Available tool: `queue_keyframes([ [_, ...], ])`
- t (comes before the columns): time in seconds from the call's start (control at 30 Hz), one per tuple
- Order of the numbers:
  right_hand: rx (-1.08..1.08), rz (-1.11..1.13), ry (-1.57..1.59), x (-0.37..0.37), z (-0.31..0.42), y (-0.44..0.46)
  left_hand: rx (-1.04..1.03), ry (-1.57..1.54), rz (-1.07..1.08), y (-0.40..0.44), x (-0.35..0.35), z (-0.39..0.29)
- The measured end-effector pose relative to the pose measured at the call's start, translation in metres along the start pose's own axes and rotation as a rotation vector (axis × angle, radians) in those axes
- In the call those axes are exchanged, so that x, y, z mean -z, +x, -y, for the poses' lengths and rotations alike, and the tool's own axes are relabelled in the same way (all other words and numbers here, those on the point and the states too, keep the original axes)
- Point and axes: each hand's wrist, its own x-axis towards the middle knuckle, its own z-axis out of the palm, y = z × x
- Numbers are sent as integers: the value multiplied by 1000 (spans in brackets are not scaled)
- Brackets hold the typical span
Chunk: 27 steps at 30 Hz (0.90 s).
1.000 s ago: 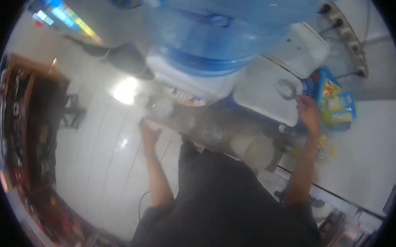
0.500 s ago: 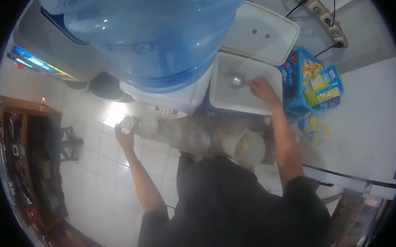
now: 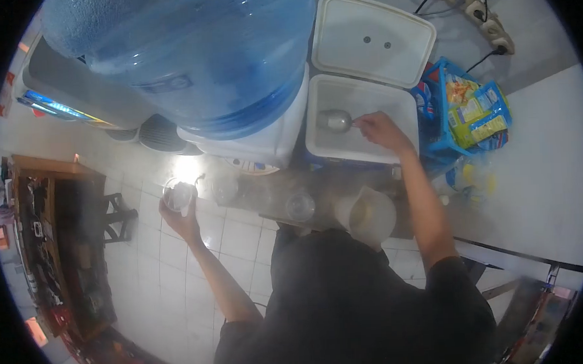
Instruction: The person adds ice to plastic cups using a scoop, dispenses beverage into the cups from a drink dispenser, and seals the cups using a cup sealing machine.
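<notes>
My left hand [image 3: 181,220] is wrapped round a clear cup [image 3: 177,195] at the left end of the narrow counter; pale pieces seem to be inside it. My right hand [image 3: 382,131] grips the handle of a metal scoop [image 3: 338,121]. The scoop's bowl is within the opening of a white-lined cooler box [image 3: 406,152], whose lid [image 3: 374,22] stands open behind it. On the counter between my hands are more clear cups, one [image 3: 300,207] near my body and a fainter one [image 3: 224,187]. A whitish pitcher [image 3: 375,217] stands right of them.
A big blue water bottle [image 3: 202,62] sits on a white dispenser, close to the cooler's left side. Right of the cooler is a blue basket [image 3: 440,140] of packets. A power strip [image 3: 472,8] with cables runs along the wall.
The scoop has shifted left and its bowl shows more fully. My left hand has lowered slightly with the cup. The whole view has turned a little.
</notes>
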Motion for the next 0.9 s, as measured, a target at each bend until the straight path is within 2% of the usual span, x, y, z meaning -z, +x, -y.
queue_keyframes([
  [0.03, 3, -1, -2, 3, 5, -1, 9, -17, -10, 0, 1, -20],
  [0.1, 130, -4, -289, 9, 15, -4, -36, -53, 20, -2, 5, -40],
  [0.13, 126, -4, -281, 6, 23, -9, -82, -84, 62, -6, 8, -49],
  [0.2, 292, -24, -438, -3, 43, -10, -102, -86, 118, -14, 8, -63],
  [0.3, 334, -68, -612, -1, 53, -13, -139, -130, 200, -32, 3, -81],
  [0.37, 310, -4, -665, 11, 44, -14, -80, -69, 330, -43, 1, -99],
  [0.43, 355, 28, -569, 14, 26, -18, -67, -115, 342, -54, -2, -101],
  [0.5, 367, 66, -459, 5, 10, -7, -109, -17, 407, -63, -6, -103],
  [0.57, 378, 98, -351, 6, -3, 0, -61, -115, 445, -70, -12, -109],
  [0.63, 89, 221, -141, 9, -7, -1, -132, -56, 513, -77, -14, -119],
  [0.67, 88, 219, -136, 11, -10, -3, -90, -62, 518, -81, -16, -125],
  [0.73, 29, 225, 93, 17, -14, -9, -96, -105, 549, -85, -23, -137],
  [0.9, -53, 248, 249, 29, -30, -11, -121, -224, 621, -88, -49, -172],
])
